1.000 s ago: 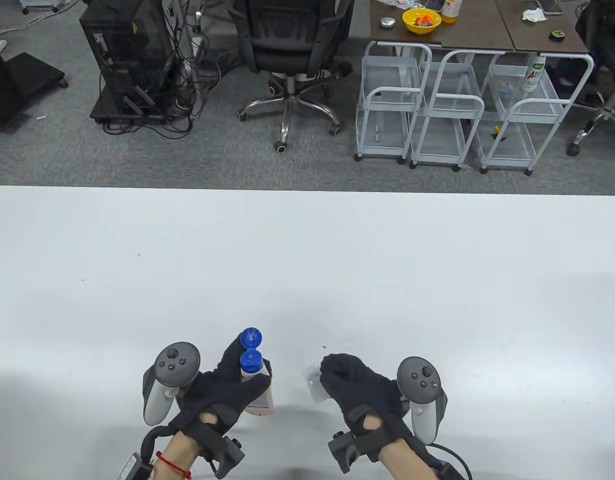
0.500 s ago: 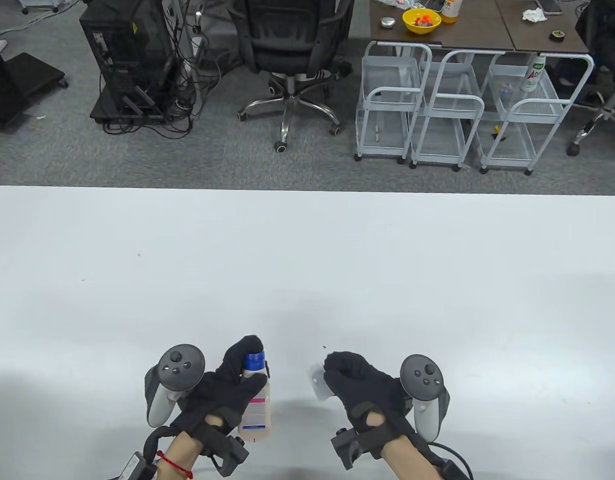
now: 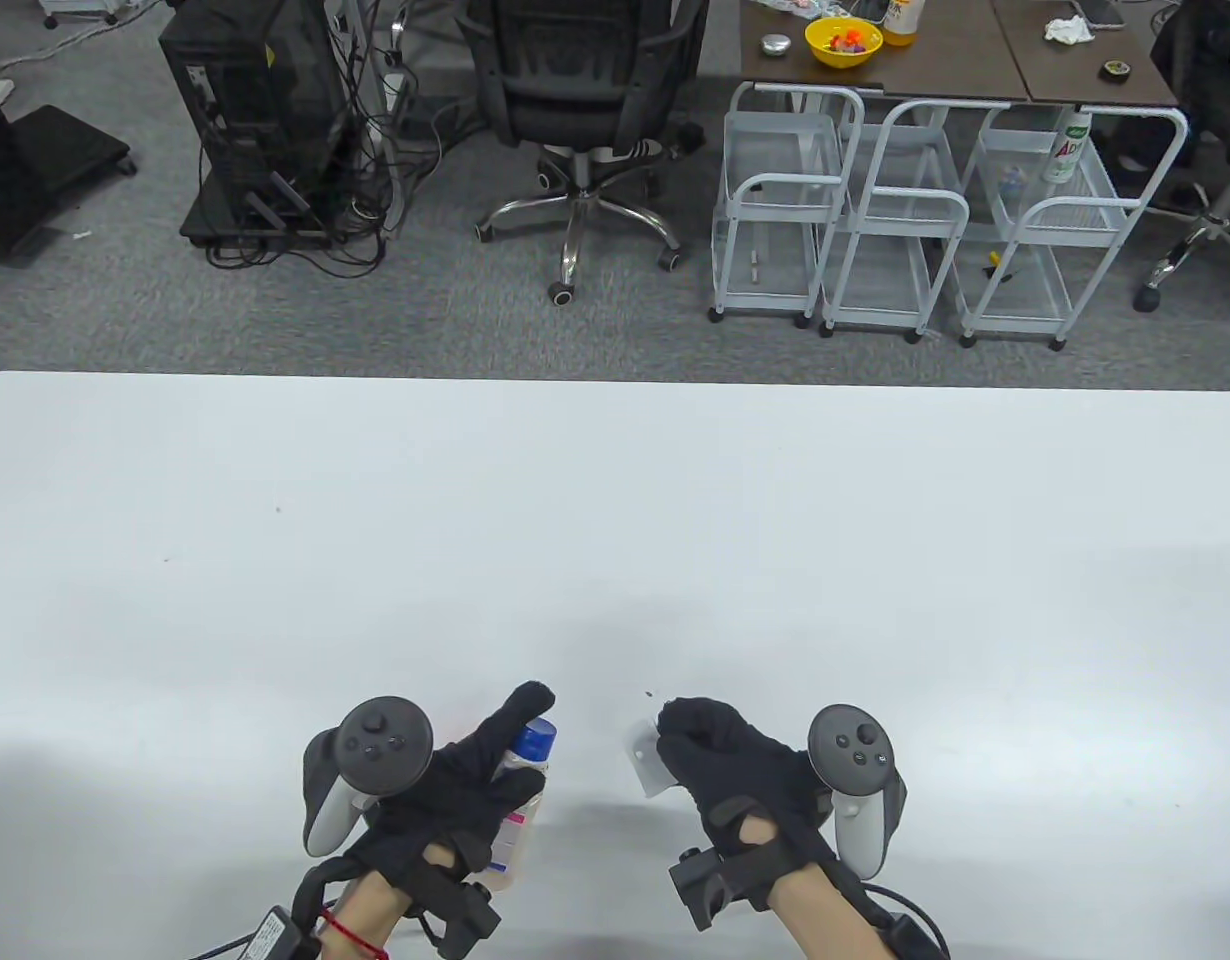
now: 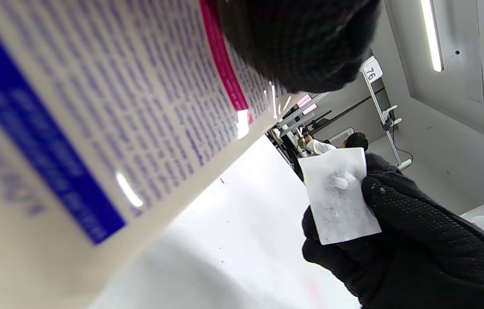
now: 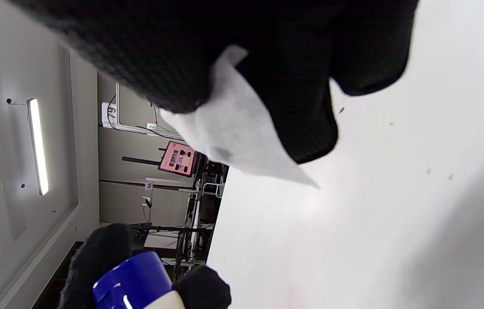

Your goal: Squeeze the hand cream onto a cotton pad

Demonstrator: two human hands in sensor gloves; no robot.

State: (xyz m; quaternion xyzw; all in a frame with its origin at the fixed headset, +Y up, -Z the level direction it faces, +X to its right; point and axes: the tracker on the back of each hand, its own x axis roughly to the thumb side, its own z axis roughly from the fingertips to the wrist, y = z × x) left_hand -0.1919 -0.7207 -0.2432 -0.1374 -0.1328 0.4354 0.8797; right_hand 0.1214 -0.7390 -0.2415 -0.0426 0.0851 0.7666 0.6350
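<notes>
Table view — tube upright, blue cap up

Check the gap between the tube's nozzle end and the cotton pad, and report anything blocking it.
Nothing lies in the gap, only bare white table. The blue flip cap of the beige hand cream tube in the left hand looks shut over the nozzle. The square white cotton pad, pinched in the right hand, already carries a small blob.

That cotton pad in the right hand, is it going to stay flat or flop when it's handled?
The cotton pad probably flops: its free corner bends where the right hand pinches it, as the right wrist view shows. It looks thin and likely very light. The blob of cream on it may smear if it folds.
</notes>
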